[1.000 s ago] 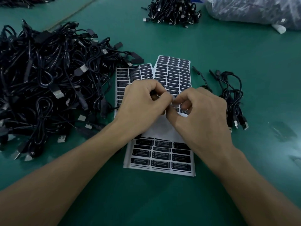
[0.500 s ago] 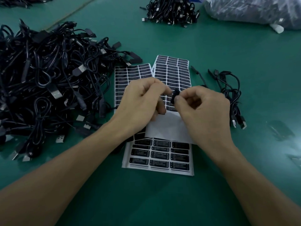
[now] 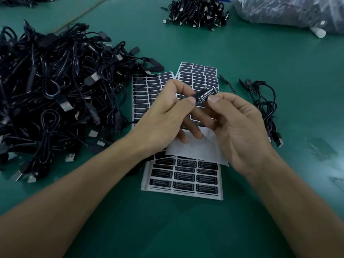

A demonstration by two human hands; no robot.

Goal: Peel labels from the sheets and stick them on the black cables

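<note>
Green covers the desk [image 3: 186, 229] where I work, and both my hands are raised a little above the label sheets in the middle of it. Between them is a small black label [image 3: 205, 94] with white lettering that reads LED CONTROLLER, tilted so its right end sits higher. My left hand [image 3: 163, 116] pinches its left end between thumb and forefinger, with the other fingers loosely bent below. My right hand [image 3: 243, 133] is turned palm up and nips the right end, thumb on top and forefinger curled behind. Whether the label is bare or already stuck on part of a cable, I cannot tell; no cable shows running from it.

Under my hands lies a white blank sheet [image 3: 197, 151], overlapping the near label sheet [image 3: 182, 183], which has three columns of black labels. Beyond my fingers two more sheets lie side by side, the left sheet [image 3: 147, 90] touching the right sheet [image 3: 201, 71], both full of rows.

To my left a big cable pile [image 3: 55, 90] of tangled black leads with plugs reaches the edge of the sheets. To my right lies a small cable bunch [image 3: 264, 105], apart from the pile. At the far edge sit another cable heap [image 3: 197, 13] and a crinkled plastic bag [image 3: 288, 12].
</note>
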